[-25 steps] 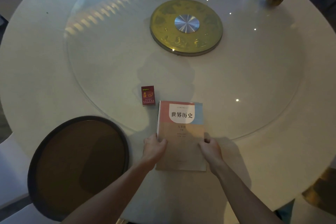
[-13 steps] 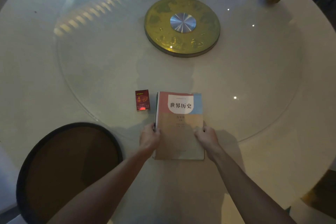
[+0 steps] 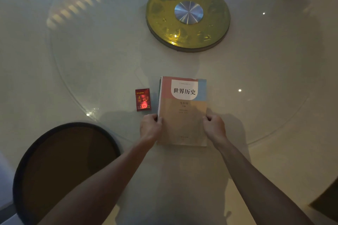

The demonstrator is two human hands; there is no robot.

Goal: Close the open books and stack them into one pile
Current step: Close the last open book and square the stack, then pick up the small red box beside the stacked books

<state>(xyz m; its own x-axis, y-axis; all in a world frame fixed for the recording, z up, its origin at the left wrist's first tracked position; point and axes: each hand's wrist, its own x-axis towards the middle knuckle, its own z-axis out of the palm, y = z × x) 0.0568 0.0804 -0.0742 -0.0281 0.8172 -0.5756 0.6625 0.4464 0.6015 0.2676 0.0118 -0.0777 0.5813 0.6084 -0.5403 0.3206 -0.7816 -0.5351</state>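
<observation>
Gripping the pile of books point(image 3: 182, 111) from both sides: left hand point(image 3: 150, 127) curled round the spine edge, right hand point(image 3: 214, 127) curled round the page edge, thumbs on the top cover, fingers tucked beneath or along the sides. Resting near the table's point(image 3: 274, 160) near edge, half on the glass turntable point(image 3: 102, 64) and half off its rim. Closed top book, cover up; darker edges of at least one more peeping out at the far left corner, so slightly out of square there. No open book anywhere in view. Judged almost done: closing and stacking finished, only squaring the edges and letting go left, unless more books lie outside the frame.

Crowded on the left: red packet point(image 3: 143, 99) just beside the pile's spine edge, near the left knuckles, likely to be nudged by any sideways shove. Dark round tray point(image 3: 20, 170) further left at the near edge, well apart. Open room to the right and toward the far side up to the gold hub point(image 3: 161, 16). Little spare table toward the near edge.
</observation>
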